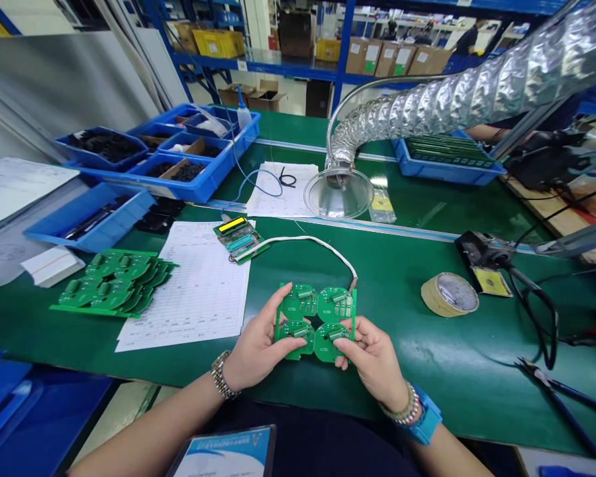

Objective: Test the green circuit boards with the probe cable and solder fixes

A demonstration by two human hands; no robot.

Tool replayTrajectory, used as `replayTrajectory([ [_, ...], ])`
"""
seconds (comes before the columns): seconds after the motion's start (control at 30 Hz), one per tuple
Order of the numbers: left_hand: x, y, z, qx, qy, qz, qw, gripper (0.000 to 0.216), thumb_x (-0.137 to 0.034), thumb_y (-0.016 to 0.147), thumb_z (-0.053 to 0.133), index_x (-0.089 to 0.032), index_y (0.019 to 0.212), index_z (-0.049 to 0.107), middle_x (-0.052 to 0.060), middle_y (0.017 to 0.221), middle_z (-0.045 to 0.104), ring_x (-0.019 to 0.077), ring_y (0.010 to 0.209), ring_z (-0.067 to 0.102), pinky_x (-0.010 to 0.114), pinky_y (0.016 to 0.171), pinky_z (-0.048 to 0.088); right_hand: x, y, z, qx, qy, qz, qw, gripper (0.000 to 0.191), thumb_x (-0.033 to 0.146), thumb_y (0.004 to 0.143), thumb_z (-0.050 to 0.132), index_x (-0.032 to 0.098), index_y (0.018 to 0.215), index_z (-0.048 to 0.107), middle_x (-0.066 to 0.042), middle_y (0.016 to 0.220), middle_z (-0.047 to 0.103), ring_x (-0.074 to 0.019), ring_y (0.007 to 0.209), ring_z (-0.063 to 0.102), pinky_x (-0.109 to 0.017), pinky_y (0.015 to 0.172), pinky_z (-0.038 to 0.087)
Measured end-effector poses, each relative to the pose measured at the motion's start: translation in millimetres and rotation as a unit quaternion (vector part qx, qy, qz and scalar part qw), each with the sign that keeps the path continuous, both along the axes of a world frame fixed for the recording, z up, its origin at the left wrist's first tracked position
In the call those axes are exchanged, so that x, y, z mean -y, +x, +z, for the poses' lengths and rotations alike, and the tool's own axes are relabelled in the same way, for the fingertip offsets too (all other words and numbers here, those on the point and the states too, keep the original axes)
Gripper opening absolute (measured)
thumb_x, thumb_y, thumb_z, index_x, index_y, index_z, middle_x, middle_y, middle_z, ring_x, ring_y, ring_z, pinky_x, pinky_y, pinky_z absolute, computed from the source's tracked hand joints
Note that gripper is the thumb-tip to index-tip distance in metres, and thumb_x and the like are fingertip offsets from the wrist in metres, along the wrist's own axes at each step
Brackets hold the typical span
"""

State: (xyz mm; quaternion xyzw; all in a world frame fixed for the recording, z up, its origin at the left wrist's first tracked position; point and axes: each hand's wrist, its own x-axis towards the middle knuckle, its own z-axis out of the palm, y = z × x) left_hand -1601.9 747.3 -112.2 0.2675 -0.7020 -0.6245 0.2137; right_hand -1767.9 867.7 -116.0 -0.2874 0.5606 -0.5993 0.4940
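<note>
My left hand (261, 338) and my right hand (372, 361) grip opposite sides of a green circuit board panel (318, 322) made of several round boards. A white cable (318, 244) runs from the panel's top edge to a small green test board with a yellow display (239, 238). That board lies on a printed paper sheet (189, 291), left of my hands. Further left, a pile of similar green board panels (114, 283) rests on the green bench mat (427, 344).
A tape roll (449, 295) and a soldering iron stand (484, 262) sit to the right. Long-handled pliers (551, 391) lie at the right edge. Blue bins of dark parts (179, 169) stand at the back left. A foil fume duct (457, 109) arches overhead to a metal hood (338, 192).
</note>
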Motion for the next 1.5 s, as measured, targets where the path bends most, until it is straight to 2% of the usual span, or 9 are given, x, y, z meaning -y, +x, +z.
replayTrajectory([
  [0.2, 0, 1, -0.4, -0.008, 0.002, -0.005, 1.0, 0.075, -0.031, 0.08, 0.06, -0.026, 0.141, 0.017, 0.001, 0.09, 0.059, 0.0143, 0.076, 0.057, 0.025, 0.066, 0.05, 1, 4, -2.5, -0.01, -0.009, -0.007, 1.0, 0.024, 0.037, 0.073, 0.067, 0.017, 0.081, 0.054, 0.005, 0.058, 0.056, -0.0063, 0.043, 0.055, -0.016, 0.041, 0.044],
  [0.3, 1, 2, -1.6, -0.012, 0.005, -0.002, 1.0, 0.074, -0.031, 0.08, 0.061, -0.025, 0.14, 0.018, 0.0, 0.084, 0.056, 0.0135, 0.074, 0.056, 0.024, 0.064, 0.049, 2, 5, -2.7, -0.01, -0.01, -0.012, 1.0, 0.025, 0.038, 0.073, 0.067, 0.017, 0.08, 0.054, 0.005, 0.058, 0.056, -0.0066, 0.043, 0.054, -0.016, 0.041, 0.044],
  [0.67, 2, 3, -0.9, -0.01, 0.034, 0.002, 0.999, 0.077, -0.035, 0.079, 0.061, -0.024, 0.141, 0.016, 0.002, 0.088, 0.056, 0.0151, 0.071, 0.056, 0.026, 0.059, 0.051, 0, 7, -0.4, -0.034, -0.013, -0.009, 0.999, 0.024, 0.037, 0.074, 0.065, 0.017, 0.081, 0.055, 0.004, 0.058, 0.057, -0.0072, 0.044, 0.055, -0.017, 0.041, 0.044],
  [0.83, 3, 3, 2.0, -0.004, 0.028, 0.0, 1.0, 0.076, -0.035, 0.079, 0.06, -0.024, 0.141, 0.018, 0.002, 0.081, 0.054, 0.0163, 0.072, 0.056, 0.026, 0.059, 0.052, 0, 8, 0.6, -0.041, -0.012, -0.005, 0.999, 0.023, 0.037, 0.075, 0.065, 0.018, 0.08, 0.056, 0.004, 0.055, 0.057, -0.0082, 0.044, 0.055, -0.018, 0.042, 0.044],
  [1.1, 3, 4, 2.9, 0.003, -0.003, 0.014, 1.0, 0.074, -0.034, 0.079, 0.061, -0.023, 0.14, 0.022, 0.004, 0.095, 0.057, 0.0151, 0.076, 0.057, 0.027, 0.068, 0.052, 1, 8, 3.7, -0.031, -0.007, -0.008, 0.999, 0.025, 0.039, 0.073, 0.066, 0.018, 0.079, 0.055, 0.004, 0.057, 0.058, -0.0079, 0.044, 0.055, -0.018, 0.042, 0.044],
  [1.23, 2, 4, 3.1, -0.009, 0.03, 0.01, 0.999, 0.075, -0.032, 0.078, 0.061, -0.023, 0.141, 0.02, 0.004, 0.099, 0.058, 0.0148, 0.076, 0.057, 0.028, 0.07, 0.052, 1, 9, 3.2, -0.032, 0.004, -0.009, 0.999, 0.029, 0.042, 0.071, 0.068, 0.018, 0.078, 0.055, 0.003, 0.059, 0.059, -0.0086, 0.044, 0.055, -0.019, 0.042, 0.044],
  [1.37, -2, 6, 5.0, -0.084, 0.104, 0.007, 0.991, 0.083, -0.027, 0.076, 0.065, -0.024, 0.142, 0.015, 0.007, 0.102, 0.059, 0.0173, 0.085, 0.059, 0.027, 0.073, 0.05, 5, 7, 5.5, -0.03, 0.015, 0.011, 0.999, 0.029, 0.04, 0.072, 0.068, 0.018, 0.087, 0.057, 0.002, 0.061, 0.059, -0.0085, 0.046, 0.053, -0.02, 0.044, 0.044],
  [1.43, -1, 10, 5.5, -0.125, 0.145, 0.02, 0.981, 0.089, -0.028, 0.074, 0.067, -0.025, 0.142, 0.01, 0.005, 0.096, 0.059, 0.0139, 0.077, 0.058, 0.023, 0.066, 0.048, 14, 5, 9.7, -0.024, 0.017, 0.036, 0.999, 0.031, 0.039, 0.075, 0.067, 0.02, 0.098, 0.057, 0.002, 0.065, 0.059, -0.0087, 0.05, 0.052, -0.02, 0.047, 0.045],
  [1.5, 4, 18, 5.9, -0.149, 0.164, 0.072, 0.972, 0.089, -0.03, 0.074, 0.067, -0.025, 0.142, 0.011, 0.001, 0.084, 0.056, 0.0087, 0.065, 0.054, 0.019, 0.058, 0.044, 32, 5, 15.9, -0.021, 0.022, 0.081, 0.996, 0.036, 0.039, 0.077, 0.064, 0.021, 0.107, 0.055, 0.0, 0.07, 0.059, -0.0095, 0.053, 0.051, -0.021, 0.049, 0.045],
])
